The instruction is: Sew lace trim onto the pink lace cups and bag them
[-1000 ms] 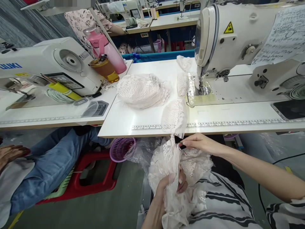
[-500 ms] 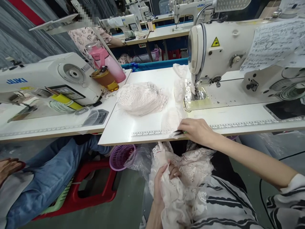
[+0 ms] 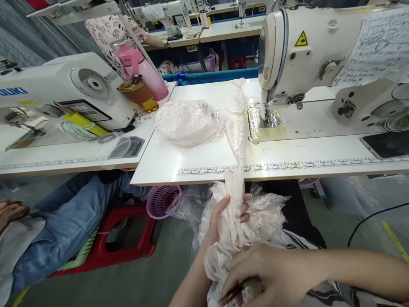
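Left hand (image 3: 228,213) grips lace strip (image 3: 235,140) taut; right hand (image 3: 275,273) closed on green-handled snips (image 3: 247,285) just below it; cut close, sparing lace.

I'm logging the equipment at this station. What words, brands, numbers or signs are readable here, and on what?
"UKI", cut off by the frame edge: blue letters on the left sewing machine.
Yellow warning triangle, no words: on the right sewing machine.
Handwritten sheet: unreadable.
Table-edge ruler: numbers too small.
Control panel: too small.

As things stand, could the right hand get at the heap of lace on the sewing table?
Probably yes: the right hand is low over the lap, and the lace heap lies uncovered on the table with nothing between.
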### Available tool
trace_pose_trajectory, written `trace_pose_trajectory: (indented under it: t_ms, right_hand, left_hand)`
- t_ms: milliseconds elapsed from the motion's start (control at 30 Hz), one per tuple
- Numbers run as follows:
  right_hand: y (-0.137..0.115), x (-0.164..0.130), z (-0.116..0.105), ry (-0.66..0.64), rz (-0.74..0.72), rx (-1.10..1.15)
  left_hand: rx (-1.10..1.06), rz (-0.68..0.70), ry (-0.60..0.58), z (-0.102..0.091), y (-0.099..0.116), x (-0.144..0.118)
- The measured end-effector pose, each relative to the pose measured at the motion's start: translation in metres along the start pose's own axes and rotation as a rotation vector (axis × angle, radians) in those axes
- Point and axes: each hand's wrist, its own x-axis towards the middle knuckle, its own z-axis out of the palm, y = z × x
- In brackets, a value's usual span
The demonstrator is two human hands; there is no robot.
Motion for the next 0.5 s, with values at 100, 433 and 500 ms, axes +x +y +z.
trace_pose_trajectory:
  t_ms: [100,433,500]
  right_hand:
    - [-0.019,-0.026,-0.037,0.293,-0.038,0.139]
    - [0.030,-0.009,-0.095,0.498,0.213,0.043]
    - [0.029,-0.003,-0.095,0.489,0.195,0.088]
  left_hand:
    - [0.016,0.070,0.030,-0.007,-0.015,-0.013]
    - [0.079,-0.001,0.010,-0.034,-0.049,-0.048]
    - [0.091,-0.011,0.038,-0.038,-0.050,-0.050]
